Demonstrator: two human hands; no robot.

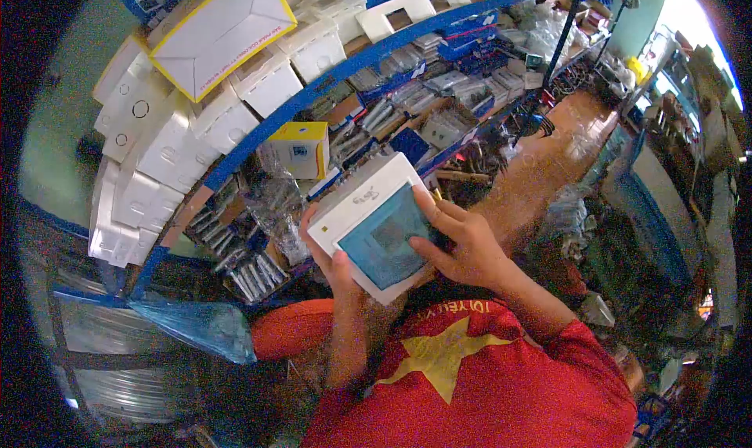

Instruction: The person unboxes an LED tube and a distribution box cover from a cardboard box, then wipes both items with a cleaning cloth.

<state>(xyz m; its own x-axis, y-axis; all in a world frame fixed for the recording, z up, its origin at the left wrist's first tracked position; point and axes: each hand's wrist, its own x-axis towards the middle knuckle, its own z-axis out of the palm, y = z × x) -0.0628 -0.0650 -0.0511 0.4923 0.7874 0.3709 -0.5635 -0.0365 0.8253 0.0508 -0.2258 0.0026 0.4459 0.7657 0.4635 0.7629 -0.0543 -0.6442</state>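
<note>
A white electrical enclosure box [362, 201] with a blue see-through cover [380, 236] is held tilted in front of my chest. My left hand [329, 264] grips its left side, with the thumb on the front edge and the other fingers partly hidden behind. On the right side of the box lies my right hand [462, 240], its fingertips touching the blue cover and the box's right edge. Small dark lettering shows on the white front above the cover.
White boxes [160, 150] line the blue-edged shelf at upper left, with a large yellow-edged carton [223, 37] on top. Below, a lower shelf holds small packed parts [392, 99] and a yellow-and-white box [301, 150]. Blue plastic wrap [196, 326] hangs at lower left.
</note>
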